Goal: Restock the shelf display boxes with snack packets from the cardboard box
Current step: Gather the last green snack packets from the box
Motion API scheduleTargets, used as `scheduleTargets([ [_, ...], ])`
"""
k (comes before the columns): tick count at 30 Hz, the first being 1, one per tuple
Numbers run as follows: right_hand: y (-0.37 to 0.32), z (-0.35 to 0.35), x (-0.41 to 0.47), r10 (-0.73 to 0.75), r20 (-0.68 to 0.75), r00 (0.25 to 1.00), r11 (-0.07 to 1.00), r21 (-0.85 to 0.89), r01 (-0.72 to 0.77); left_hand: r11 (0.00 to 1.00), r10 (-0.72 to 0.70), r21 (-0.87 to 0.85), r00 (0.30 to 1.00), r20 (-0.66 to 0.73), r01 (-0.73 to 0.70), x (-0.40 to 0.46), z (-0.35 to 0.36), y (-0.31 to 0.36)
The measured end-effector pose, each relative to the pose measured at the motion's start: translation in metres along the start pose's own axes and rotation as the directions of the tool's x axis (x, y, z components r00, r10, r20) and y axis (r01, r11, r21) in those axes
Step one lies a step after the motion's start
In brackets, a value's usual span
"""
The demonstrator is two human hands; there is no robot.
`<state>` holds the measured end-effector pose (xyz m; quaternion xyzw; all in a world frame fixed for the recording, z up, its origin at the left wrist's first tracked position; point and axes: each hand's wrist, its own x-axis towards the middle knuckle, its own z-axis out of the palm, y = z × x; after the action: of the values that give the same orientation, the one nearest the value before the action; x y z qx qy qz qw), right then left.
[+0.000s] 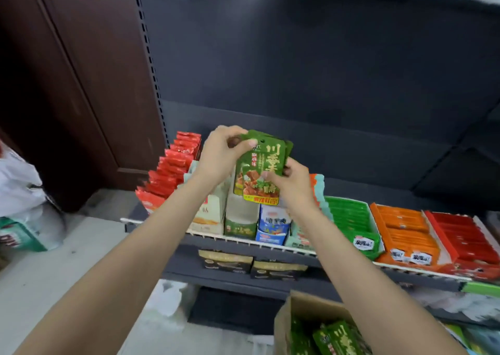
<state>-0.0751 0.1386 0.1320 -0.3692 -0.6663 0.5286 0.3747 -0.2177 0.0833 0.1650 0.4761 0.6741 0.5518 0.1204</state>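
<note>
A small stack of green snack packets (261, 169) is held upright above the shelf. My left hand (220, 154) pinches its top left corner. My right hand (290, 181) grips its right edge and lower part. Directly below the packets stands a pale green display box (240, 216) on the shelf (243, 241). The open cardboard box (303, 308) sits at the bottom of the view, with more green packets (335, 338) of the same kind inside.
Red packets (173, 167) fill the shelf's left end. A blue-and-white box (273, 224) stands right of the pale green one. Green (351, 219), orange (403, 232) and red (465, 238) display trays run to the right. Dark boxes (251, 265) sit on the shelf below. A brown cabinet (81, 83) stands left.
</note>
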Motion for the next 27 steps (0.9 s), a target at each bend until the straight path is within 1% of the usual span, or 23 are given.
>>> scheduleTargets([
  [1, -0.001, 0.009, 0.014, -0.008, -0.023, 1.0, 1.0, 0.006, 0.008, 1.0, 0.007, 0.021, 1.0, 0.011, -0.007, 0.014, -0.005, -0.005],
  [3, 0.001, 0.023, 0.036, -0.014, -0.071, 0.997, 1.0, 0.017, 0.015, 1.0, 0.017, -0.003, 0.999, 0.045, -0.017, 0.037, -0.009, -0.013],
  [5, 0.008, 0.035, 0.054, -0.014, -0.105, 0.994, 1.0, 0.018, 0.016, 1.0, 0.014, 0.012, 0.997, 0.071, -0.015, 0.056, -0.009, -0.023],
  [8, 0.024, 0.043, 0.072, 0.016, -0.118, 0.993, 0.999, -0.04, -0.021, 0.997, -0.031, 0.07, 0.989, 0.144, 0.021, 0.077, -0.007, -0.047],
  [10, 0.034, 0.044, 0.08, 0.031, -0.125, 0.992, 0.994, -0.096, -0.043, 0.994, -0.037, 0.105, 0.979, 0.201, 0.016, 0.085, -0.004, -0.062],
  [14, 0.051, 0.046, 0.092, 0.047, -0.115, 0.992, 0.986, -0.151, -0.065, 0.98, 0.042, 0.175, 0.96, 0.278, -0.093, 0.094, 0.0, -0.078],
  [16, 0.056, 0.045, 0.099, 0.071, -0.112, 0.991, 0.962, -0.255, -0.098, 0.969, 0.064, 0.204, 0.942, 0.33, -0.137, 0.098, 0.001, -0.083],
  [18, 0.057, 0.04, 0.106, 0.059, -0.113, 0.992, 0.927, -0.362, -0.097, 0.932, 0.081, 0.293, 0.909, 0.409, -0.215, 0.1, 0.005, -0.091],
  [20, 0.055, 0.036, 0.111, -0.003, -0.107, 0.994, 0.913, -0.407, -0.041, 0.845, 0.063, 0.438, 0.87, 0.49, -0.307, 0.1, 0.011, -0.098],
  [22, 0.053, 0.035, 0.114, -0.045, -0.059, 0.997, 0.868, -0.497, 0.01, 0.739, 0.045, 0.554, 0.85, 0.526, -0.382, 0.099, 0.017, -0.103],
  [24, 0.055, 0.037, 0.116, -0.041, -0.011, 0.999, 0.814, -0.58, 0.028, 0.664, 0.054, 0.615, 0.848, 0.527, -0.425, 0.098, 0.022, -0.109],
  [25, 0.056, 0.038, 0.117, -0.041, -0.005, 0.999, 0.795, -0.606, 0.03, 0.653, 0.048, 0.631, 0.855, 0.517, -0.419, 0.097, 0.024, -0.111],
  [27, 0.059, 0.042, 0.117, -0.07, -0.017, 0.997, 0.768, -0.639, 0.043, 0.685, 0.014, 0.625, 0.865, 0.502, -0.374, 0.095, 0.026, -0.113],
])
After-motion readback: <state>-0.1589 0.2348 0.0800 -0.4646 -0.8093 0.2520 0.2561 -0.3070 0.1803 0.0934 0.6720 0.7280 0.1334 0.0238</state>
